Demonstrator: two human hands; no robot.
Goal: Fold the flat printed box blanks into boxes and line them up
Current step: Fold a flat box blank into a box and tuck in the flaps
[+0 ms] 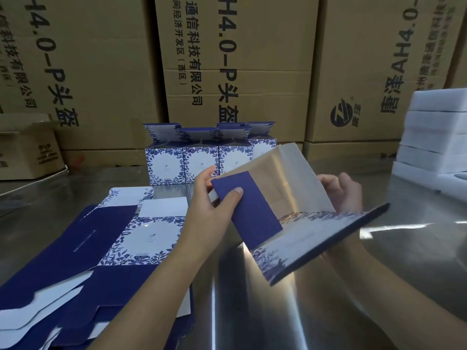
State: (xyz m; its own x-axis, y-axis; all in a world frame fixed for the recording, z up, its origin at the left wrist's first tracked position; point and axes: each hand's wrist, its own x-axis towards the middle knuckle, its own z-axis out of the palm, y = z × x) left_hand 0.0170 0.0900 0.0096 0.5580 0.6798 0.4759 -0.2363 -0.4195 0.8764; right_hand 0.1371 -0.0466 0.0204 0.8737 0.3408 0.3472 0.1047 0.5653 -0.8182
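Note:
I hold one blue-and-white printed box blank in the air above the steel table, partly opened, its silver inside facing me. My left hand pinches its dark blue flap, thumb on top. My right hand grips the far side panel, fingers curled behind it. A stack of flat blanks lies on the table at the lower left. Several folded boxes with upright top flaps stand in a row at the back of the table.
Large brown shipping cartons wall off the back. A smaller open carton sits at the left. White foam trays are stacked at the right. The shiny steel table spreads below my hands.

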